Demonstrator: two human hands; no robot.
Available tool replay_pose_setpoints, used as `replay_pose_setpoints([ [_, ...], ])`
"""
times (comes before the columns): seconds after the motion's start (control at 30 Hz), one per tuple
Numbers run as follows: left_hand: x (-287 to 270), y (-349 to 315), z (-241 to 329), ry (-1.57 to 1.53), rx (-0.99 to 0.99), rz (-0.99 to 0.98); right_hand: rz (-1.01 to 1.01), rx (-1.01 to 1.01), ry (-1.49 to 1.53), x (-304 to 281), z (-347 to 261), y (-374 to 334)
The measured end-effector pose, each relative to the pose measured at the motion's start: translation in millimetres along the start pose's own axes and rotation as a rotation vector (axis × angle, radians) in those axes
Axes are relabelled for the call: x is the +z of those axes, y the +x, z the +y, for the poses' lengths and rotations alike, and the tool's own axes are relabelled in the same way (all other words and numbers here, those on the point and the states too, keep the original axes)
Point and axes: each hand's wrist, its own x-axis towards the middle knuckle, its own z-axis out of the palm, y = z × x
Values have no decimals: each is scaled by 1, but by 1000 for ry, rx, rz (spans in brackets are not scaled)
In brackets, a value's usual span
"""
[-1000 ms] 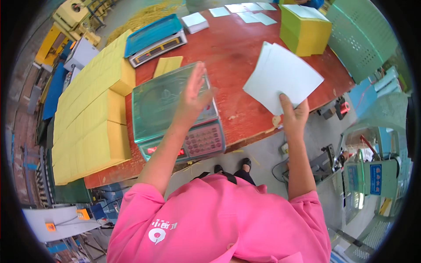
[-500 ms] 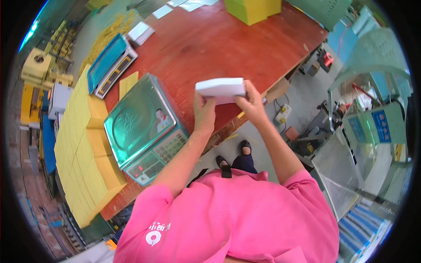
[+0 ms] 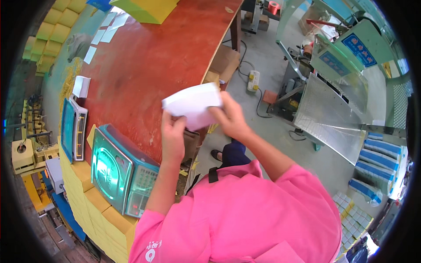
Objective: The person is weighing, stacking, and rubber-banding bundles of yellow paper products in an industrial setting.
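A stack of white paper sheets (image 3: 193, 103) is held up over the near right edge of the red table (image 3: 158, 48). My left hand (image 3: 173, 133) grips its left end, thumb on the near face. At the other end, my right hand (image 3: 230, 116) pinches it with the thumb in front. The stack looks slightly fanned and is blurred. Left of my left forearm stands a digital weighing scale (image 3: 112, 168) with a shiny metal plate and nothing on it.
Yellow blocks (image 3: 98, 201) line the table's left edge. A second, blue-topped scale (image 3: 74, 131) and a small white stack (image 3: 81, 87) lie beyond. White slips (image 3: 105, 33) and a yellow-green block (image 3: 147, 11) are farther off. A machine with a metal sheet (image 3: 329, 116) stands right, near a power strip (image 3: 253, 81).
My body and view have turned right, toward the machine. The paper stack stays in both hands and now tilts, showing more of its broad face.
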Motion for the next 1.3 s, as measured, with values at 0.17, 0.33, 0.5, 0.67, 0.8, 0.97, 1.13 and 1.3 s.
replay_pose_setpoints([
  [0.17,-20,-1,-16,861,504,95,239,349,-250,-100,115,-7],
  [0.33,-41,-24,-42,1467,416,110,55,463,-671,-119,254,71],
  [0.5,-30,-6,-41,1442,374,169,-316,330,36,-39,350,204],
  [0.67,-41,-9,-36,1406,357,276,-819,342,428,251,330,208],
  [0.8,-39,-17,-39,1389,300,243,-975,436,565,298,331,159],
  [0.97,-30,-9,-45,1410,424,183,-899,534,632,241,340,139],
  [1.13,-31,-14,-43,1500,434,261,-386,536,627,20,335,98],
  [1.3,-27,-17,-50,1576,549,321,-414,591,-157,-62,211,-113],
])
